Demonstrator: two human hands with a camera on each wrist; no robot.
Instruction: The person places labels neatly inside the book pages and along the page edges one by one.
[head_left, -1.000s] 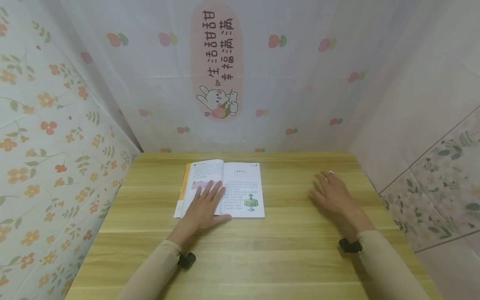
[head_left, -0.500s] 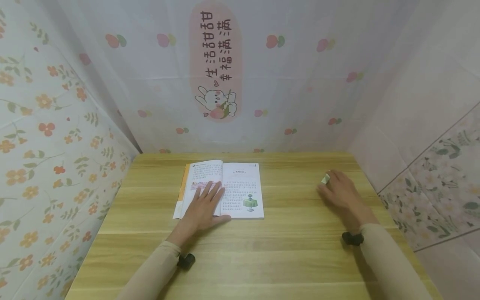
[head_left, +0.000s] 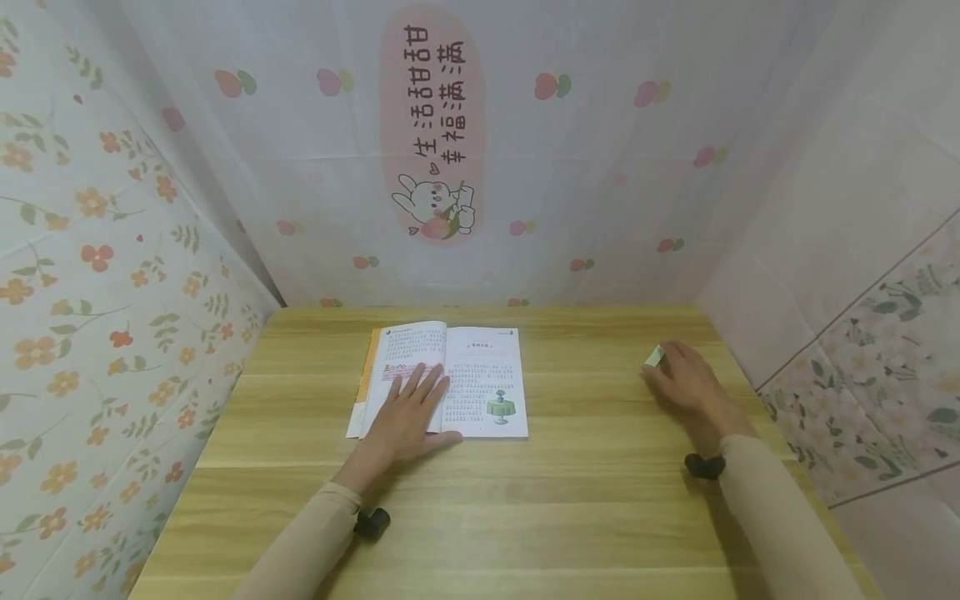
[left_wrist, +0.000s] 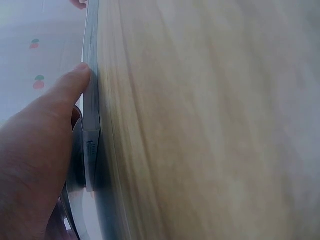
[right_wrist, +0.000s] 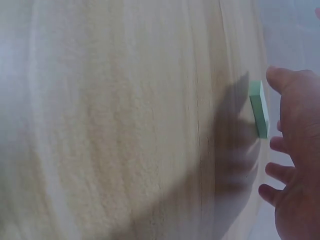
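An open book (head_left: 480, 354) with printed text and a drawing of a green table lies left of centre in the head view. My left hand (head_left: 405, 421) rests on its left page, fingers spread. In the left wrist view the left thumb (left_wrist: 70, 87) lies along the book's page edge (left_wrist: 91, 85). At the right, a small pale green block (right_wrist: 258, 110), like an eraser or a note pad, lies on the wooden table. My right hand (head_left: 686, 379) hovers just beside and over it. Its fingers (right_wrist: 281, 172) are loosely spread, with a gap to the block.
The wooden table (head_left: 585, 500) meets a fruit-print curtain (head_left: 600, 183) at its back edge. A floral cloth (head_left: 112, 275) hangs at the left, and a pale wall (head_left: 847, 317) with a floral panel stands at the right.
My right hand has moved slightly right, and the green block, mostly hidden behind its fingers before, now shows beside them on the table. The left hand has stayed on the book.
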